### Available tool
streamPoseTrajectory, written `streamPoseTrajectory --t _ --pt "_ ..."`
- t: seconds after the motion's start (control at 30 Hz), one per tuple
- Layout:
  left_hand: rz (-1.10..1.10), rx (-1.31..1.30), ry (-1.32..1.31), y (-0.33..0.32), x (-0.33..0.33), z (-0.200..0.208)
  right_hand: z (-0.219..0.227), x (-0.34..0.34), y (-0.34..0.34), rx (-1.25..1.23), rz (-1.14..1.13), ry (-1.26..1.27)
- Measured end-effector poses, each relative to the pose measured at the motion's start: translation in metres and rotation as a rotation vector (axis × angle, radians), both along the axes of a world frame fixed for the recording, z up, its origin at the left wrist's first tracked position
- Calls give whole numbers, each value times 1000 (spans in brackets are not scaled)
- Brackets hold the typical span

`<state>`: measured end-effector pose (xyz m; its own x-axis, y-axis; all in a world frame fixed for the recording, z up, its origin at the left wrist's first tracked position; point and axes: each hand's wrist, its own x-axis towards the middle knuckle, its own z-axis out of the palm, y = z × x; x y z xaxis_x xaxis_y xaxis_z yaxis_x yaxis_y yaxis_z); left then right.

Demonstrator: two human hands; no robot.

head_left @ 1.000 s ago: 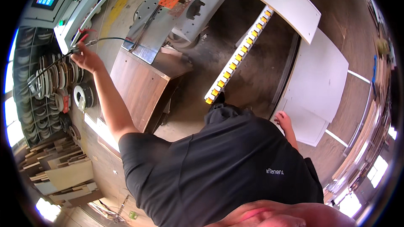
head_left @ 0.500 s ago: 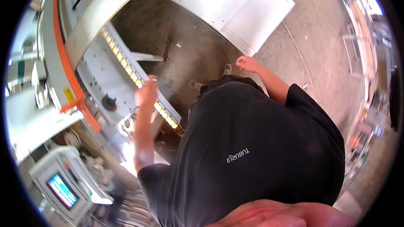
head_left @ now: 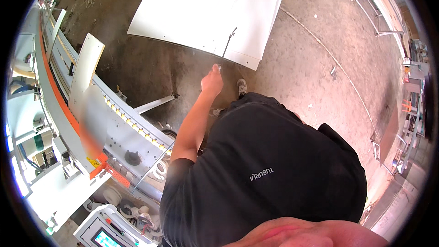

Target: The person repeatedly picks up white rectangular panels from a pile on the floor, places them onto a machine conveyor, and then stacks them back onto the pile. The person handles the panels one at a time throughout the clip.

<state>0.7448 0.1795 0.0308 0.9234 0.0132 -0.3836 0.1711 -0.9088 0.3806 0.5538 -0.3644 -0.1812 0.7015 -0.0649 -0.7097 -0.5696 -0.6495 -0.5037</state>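
Observation:
My left hand reaches forward in front of my body, closed around the near end of a thin dark rod. The rod points away from me over the near edge of the white panels, and its tip looks slightly wider. Whether it touches the panel I cannot tell. My right hand is hidden; only the black sleeve shows on that side.
At the left runs a long grey machine with an orange strip and a row of yellow-and-white rollers. White boards lie across it. A control screen stands at lower left. A support leg juts over the concrete floor.
My left hand has moved from beside the machine rollers to the right, toward the panels, and the rod now shows. My right hand has gone out of sight. The view has shifted.

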Motion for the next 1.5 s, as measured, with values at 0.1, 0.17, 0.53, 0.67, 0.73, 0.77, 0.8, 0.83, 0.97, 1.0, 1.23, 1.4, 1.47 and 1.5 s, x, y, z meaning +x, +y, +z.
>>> streamPoseTrajectory --t 0.1,0.17,0.53,0.67,0.73,0.77,0.8,0.83,0.97,1.0,1.23,1.4,1.47,1.5 --pt "77 12 45 2 29 5 -5 40 22 -7 56 39" --pt "196 55 105 26 41 0 -2 77 38 2 138 62" --pt "750 80 218 145 -54 -35 61 242 66 26 590 -5" --pt "436 30 367 126 -134 -38 87 283 113 92 383 106" --pt "432 -57 369 99 -174 -32 101 300 145 94 460 25" --pt "398 -81 337 88 -193 -24 105 309 164 139 431 39" --pt "360 -103 303 79 -209 -14 107 318 186 184 398 53" --pt "319 -117 297 72 -220 1 112 327 210 228 370 69" --pt "263 -112 293 66 -269 71 135 340 334 341 355 59" --pt "272 -100 300 67 -285 85 143 340 358 347 369 94" --pt "761 239 2 163 -454 107 140 310 474 318 683 93" --pt "978 846 -138 235 -626 138 139 257 501 147 1159 122" --pt "1254 911 -31 251 -651 175 138 252 490 203 1408 -12" --pt "1323 1030 -18 255 -686 177 136 248 490 242 1546 -69"
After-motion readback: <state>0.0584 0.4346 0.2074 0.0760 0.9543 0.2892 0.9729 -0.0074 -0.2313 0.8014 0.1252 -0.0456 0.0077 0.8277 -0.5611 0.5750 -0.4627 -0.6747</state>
